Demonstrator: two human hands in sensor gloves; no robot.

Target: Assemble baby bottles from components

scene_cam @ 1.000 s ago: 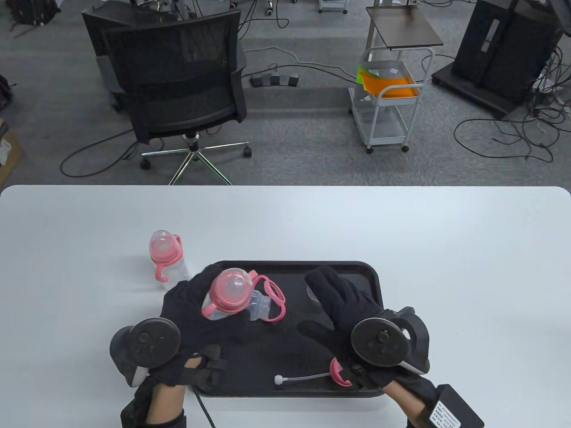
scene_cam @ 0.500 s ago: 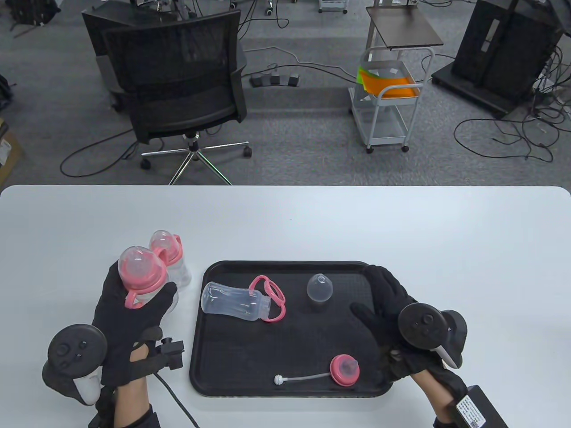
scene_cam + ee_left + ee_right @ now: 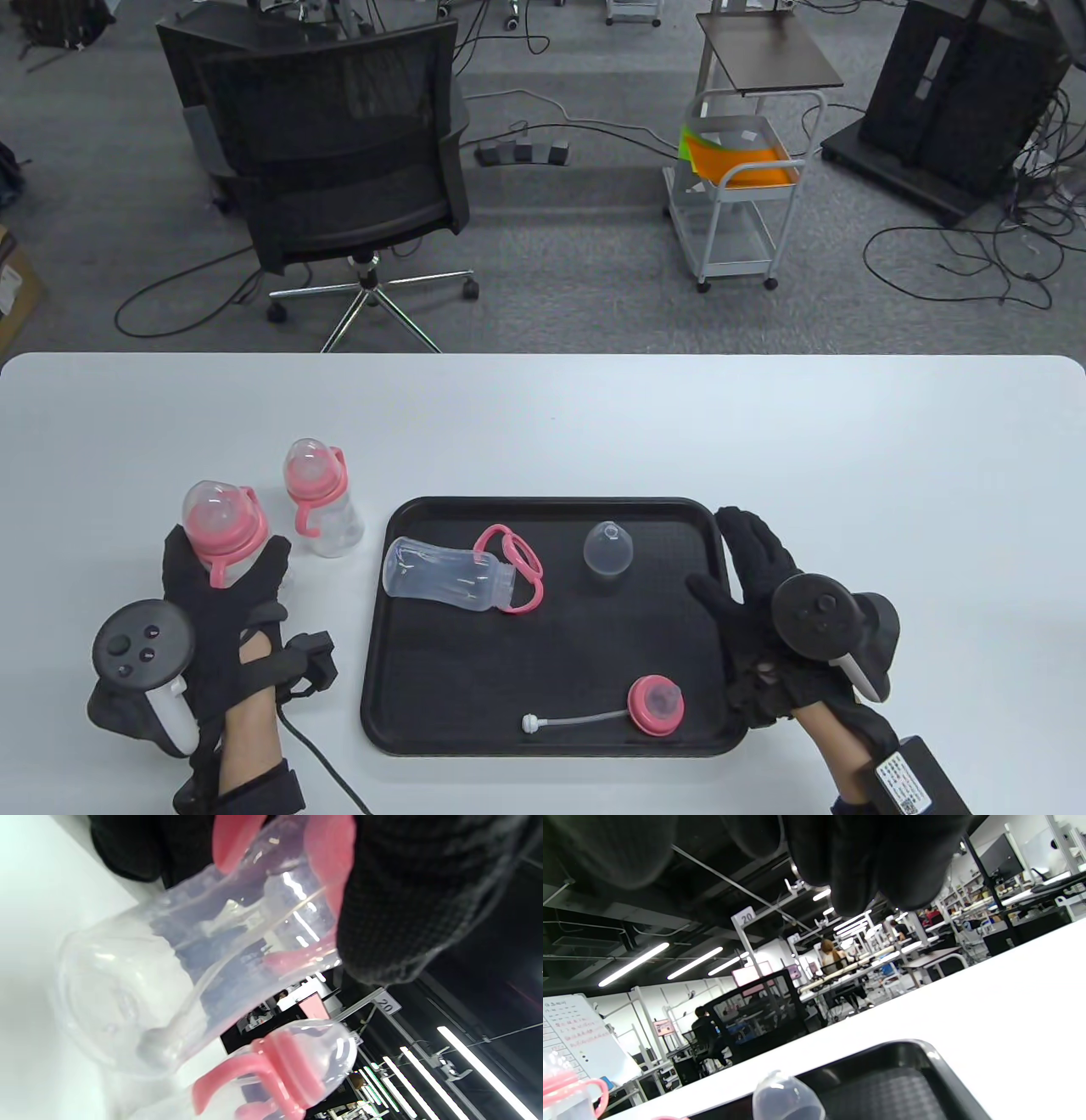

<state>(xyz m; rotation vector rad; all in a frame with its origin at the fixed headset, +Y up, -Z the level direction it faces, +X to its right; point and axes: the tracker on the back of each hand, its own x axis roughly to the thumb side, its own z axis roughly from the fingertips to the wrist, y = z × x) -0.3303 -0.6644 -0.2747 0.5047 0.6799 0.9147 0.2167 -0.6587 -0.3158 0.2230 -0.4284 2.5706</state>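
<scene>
My left hand grips an assembled baby bottle with a pink collar and clear cap, upright on the white table left of the tray; close up it fills the left wrist view. A second assembled bottle stands just behind it and shows too in the left wrist view. On the black tray lie a clear bottle body, a pink handle ring, a clear cap and a pink nipple collar with straw. My right hand is open and empty over the tray's right edge.
The white table stretches wide to the right and back. A black office chair and a white cart stand on the floor beyond the table's far edge.
My left hand carried the assembled bottle from over the tray leftward and set it down beside the first bottle. My right hand drew back to the tray's right edge.
</scene>
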